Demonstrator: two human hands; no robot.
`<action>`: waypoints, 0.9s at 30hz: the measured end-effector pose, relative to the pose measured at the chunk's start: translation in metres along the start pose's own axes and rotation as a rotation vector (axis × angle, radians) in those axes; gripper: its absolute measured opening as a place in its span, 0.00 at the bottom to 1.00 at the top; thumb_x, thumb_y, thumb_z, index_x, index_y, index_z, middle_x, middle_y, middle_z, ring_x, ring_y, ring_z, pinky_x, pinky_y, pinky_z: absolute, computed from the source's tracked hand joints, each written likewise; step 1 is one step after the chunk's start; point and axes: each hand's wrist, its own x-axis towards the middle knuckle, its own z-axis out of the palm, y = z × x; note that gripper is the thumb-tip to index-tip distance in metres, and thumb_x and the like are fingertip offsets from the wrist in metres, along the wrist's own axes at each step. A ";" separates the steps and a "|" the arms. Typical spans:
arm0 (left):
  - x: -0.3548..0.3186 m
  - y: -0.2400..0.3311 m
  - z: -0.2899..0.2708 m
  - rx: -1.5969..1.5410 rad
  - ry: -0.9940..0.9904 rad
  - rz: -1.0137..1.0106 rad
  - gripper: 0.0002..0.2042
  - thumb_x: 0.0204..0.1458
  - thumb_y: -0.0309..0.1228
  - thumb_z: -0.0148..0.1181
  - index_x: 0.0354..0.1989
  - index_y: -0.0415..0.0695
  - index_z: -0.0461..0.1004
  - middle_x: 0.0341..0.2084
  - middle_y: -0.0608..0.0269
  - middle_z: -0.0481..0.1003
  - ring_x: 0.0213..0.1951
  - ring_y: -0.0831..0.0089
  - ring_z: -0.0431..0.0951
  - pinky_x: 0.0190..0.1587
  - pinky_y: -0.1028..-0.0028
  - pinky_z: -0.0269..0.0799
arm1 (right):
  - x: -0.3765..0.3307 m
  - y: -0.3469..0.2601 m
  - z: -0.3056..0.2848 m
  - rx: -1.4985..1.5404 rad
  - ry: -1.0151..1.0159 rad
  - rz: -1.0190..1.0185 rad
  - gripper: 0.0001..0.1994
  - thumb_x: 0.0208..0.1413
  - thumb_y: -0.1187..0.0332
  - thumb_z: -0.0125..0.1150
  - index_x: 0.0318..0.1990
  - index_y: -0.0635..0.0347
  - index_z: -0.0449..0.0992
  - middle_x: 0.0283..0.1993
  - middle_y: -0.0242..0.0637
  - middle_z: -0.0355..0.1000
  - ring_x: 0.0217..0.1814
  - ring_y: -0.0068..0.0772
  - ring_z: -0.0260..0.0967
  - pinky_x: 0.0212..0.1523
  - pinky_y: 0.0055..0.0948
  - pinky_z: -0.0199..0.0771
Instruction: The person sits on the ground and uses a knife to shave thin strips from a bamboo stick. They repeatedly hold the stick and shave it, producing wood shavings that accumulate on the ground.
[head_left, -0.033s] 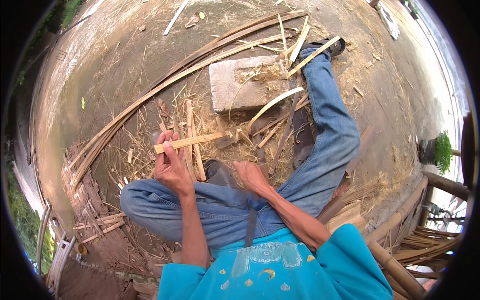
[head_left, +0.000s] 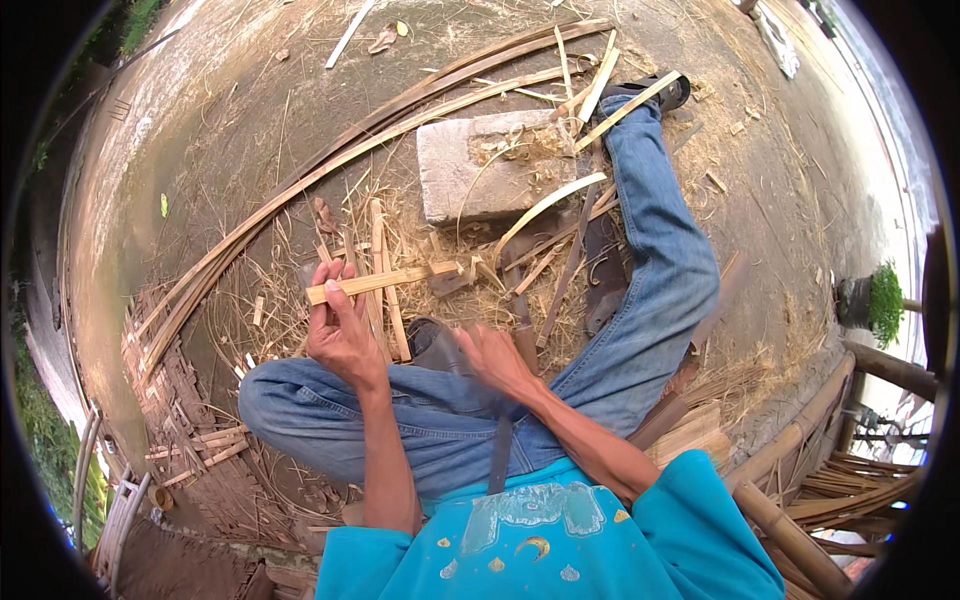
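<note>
My left hand (head_left: 342,325) is closed on a flat, pale bamboo strip (head_left: 390,279), pinching it near its left end between thumb and fingers. The strip lies level, its right end reaching over the shavings in front of me. Lower and to the right, my right hand (head_left: 495,360) is curled and slightly blurred above my lap, beside a dark shoe (head_left: 437,345). What its fingers hold, if anything, is hidden. Below that wrist a dark, flat, narrow piece (head_left: 500,455) runs down my lap; whether it connects to the hand cannot be made out.
A pale concrete block (head_left: 470,170) with shavings on it stands ahead. Long bamboo strips (head_left: 330,165) curve across the ground at left. Shorter strips (head_left: 548,212) lie around the block and against my outstretched leg (head_left: 660,230). At right runs a bamboo pole (head_left: 790,440).
My right hand has shifted a little to the left and toward me. The left hand and its bamboo strip stay nearly where they were.
</note>
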 end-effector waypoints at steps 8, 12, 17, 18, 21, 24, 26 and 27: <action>0.019 -0.007 -0.007 0.020 0.018 -0.015 0.17 0.70 0.34 0.53 0.60 0.36 0.72 0.50 0.56 0.79 0.54 0.65 0.81 0.53 0.66 0.83 | 0.022 0.019 -0.010 -0.050 -0.022 0.080 0.25 0.70 0.53 0.52 0.33 0.73 0.72 0.27 0.65 0.71 0.30 0.69 0.70 0.34 0.56 0.68; 0.016 -0.001 0.006 0.010 -0.024 0.020 0.16 0.71 0.33 0.51 0.60 0.37 0.73 0.47 0.58 0.80 0.52 0.68 0.82 0.52 0.68 0.83 | 0.004 0.007 0.005 -0.026 0.020 0.022 0.27 0.70 0.51 0.53 0.33 0.75 0.73 0.28 0.68 0.72 0.33 0.71 0.72 0.36 0.58 0.69; 0.024 -0.007 -0.003 0.002 0.006 -0.046 0.17 0.69 0.34 0.56 0.60 0.37 0.73 0.45 0.59 0.81 0.50 0.70 0.82 0.50 0.69 0.84 | 0.009 0.018 -0.007 -0.113 0.041 0.079 0.28 0.70 0.51 0.52 0.29 0.74 0.72 0.28 0.68 0.72 0.34 0.71 0.73 0.37 0.59 0.70; 0.028 -0.005 0.002 -0.028 -0.010 -0.063 0.18 0.68 0.34 0.57 0.61 0.37 0.73 0.45 0.58 0.81 0.50 0.69 0.83 0.50 0.69 0.85 | 0.007 0.013 -0.006 -0.142 0.088 0.083 0.29 0.69 0.51 0.53 0.27 0.74 0.72 0.26 0.66 0.72 0.31 0.68 0.72 0.35 0.56 0.70; 0.027 -0.002 0.007 -0.045 -0.005 -0.077 0.18 0.63 0.34 0.64 0.59 0.39 0.76 0.41 0.59 0.83 0.46 0.74 0.84 0.44 0.77 0.83 | 0.017 0.028 -0.012 -0.021 -0.006 0.163 0.28 0.68 0.49 0.55 0.29 0.73 0.72 0.25 0.64 0.71 0.28 0.65 0.70 0.34 0.53 0.71; 0.030 -0.004 0.011 -0.081 0.013 -0.064 0.18 0.62 0.32 0.65 0.57 0.37 0.77 0.40 0.59 0.83 0.44 0.74 0.84 0.41 0.80 0.82 | 0.011 0.007 -0.013 0.039 -0.034 0.122 0.26 0.65 0.49 0.59 0.33 0.71 0.72 0.23 0.62 0.70 0.26 0.64 0.69 0.32 0.52 0.70; 0.033 -0.005 0.015 -0.090 0.038 -0.072 0.17 0.62 0.31 0.66 0.56 0.36 0.77 0.40 0.59 0.83 0.44 0.74 0.84 0.41 0.80 0.82 | 0.005 -0.025 -0.006 0.005 0.031 -0.009 0.25 0.64 0.50 0.61 0.33 0.70 0.72 0.22 0.61 0.69 0.25 0.64 0.69 0.31 0.52 0.69; 0.033 -0.005 0.015 -0.091 0.051 -0.078 0.17 0.61 0.30 0.66 0.56 0.36 0.77 0.40 0.59 0.83 0.44 0.73 0.84 0.41 0.79 0.82 | -0.001 -0.042 -0.003 -0.009 0.061 -0.071 0.25 0.64 0.50 0.62 0.33 0.69 0.71 0.22 0.61 0.69 0.25 0.64 0.68 0.31 0.52 0.69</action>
